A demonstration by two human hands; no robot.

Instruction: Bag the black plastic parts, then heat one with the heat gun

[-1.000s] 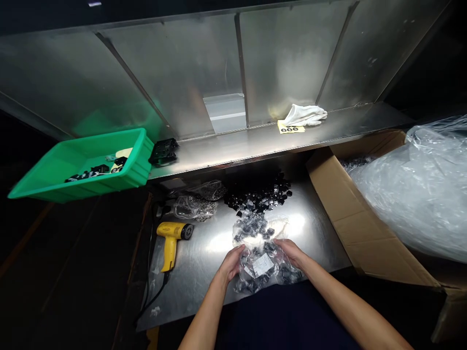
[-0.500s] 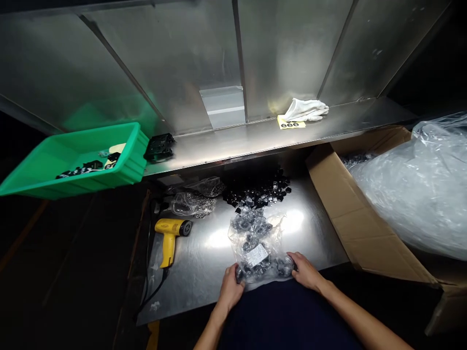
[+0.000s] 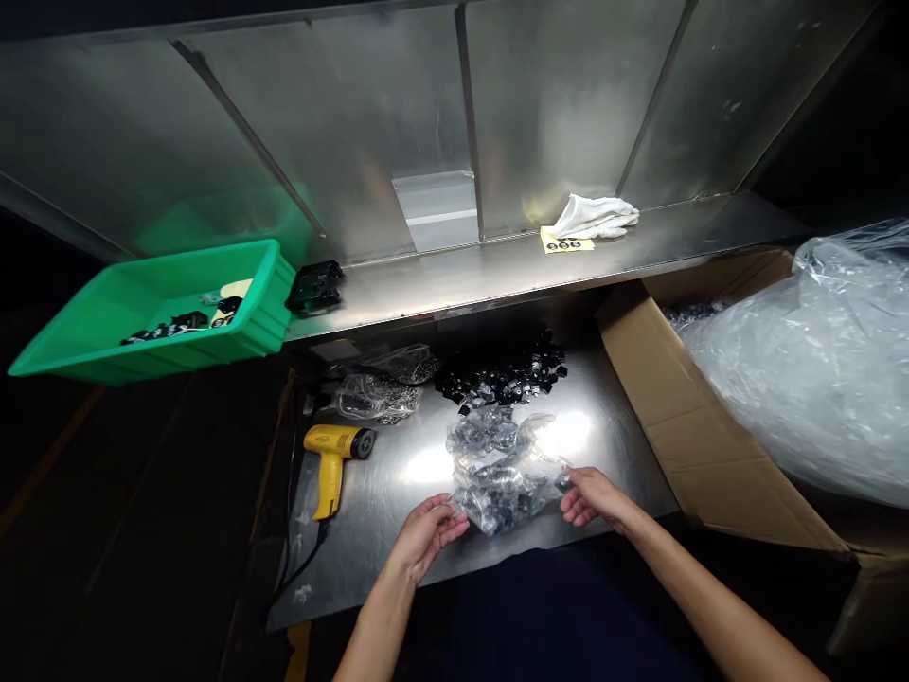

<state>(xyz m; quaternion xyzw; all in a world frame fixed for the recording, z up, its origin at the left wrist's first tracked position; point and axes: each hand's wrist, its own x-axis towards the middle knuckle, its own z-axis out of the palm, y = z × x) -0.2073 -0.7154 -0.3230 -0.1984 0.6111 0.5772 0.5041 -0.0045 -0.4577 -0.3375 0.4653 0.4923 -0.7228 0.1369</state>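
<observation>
A clear plastic bag (image 3: 503, 497) of small dark parts lies on the metal worktop, its near end folded or lifted toward the far side. At its left edge my left hand (image 3: 428, 532) pinches the plastic between thumb and fingers, palm partly turned up. My right hand (image 3: 595, 496) grips the opposite corner, with its lower fingers curled. Just beyond the bag, a loose pile of small black parts (image 3: 507, 377) is spread on the worktop.
Left on the worktop (image 3: 383, 540) are a yellow heat gun (image 3: 330, 464) with its cord and bagged metal pieces (image 3: 383, 393). An open cardboard box (image 3: 668, 407) holding plastic wrap (image 3: 816, 360) stands right. The raised shelf carries a green bin (image 3: 170, 350) and white gloves (image 3: 597, 218).
The bag's near end has moved away from my body, and its white label no longer shows. My left hand has shifted left and turned palm up; my right hand has risen slightly.
</observation>
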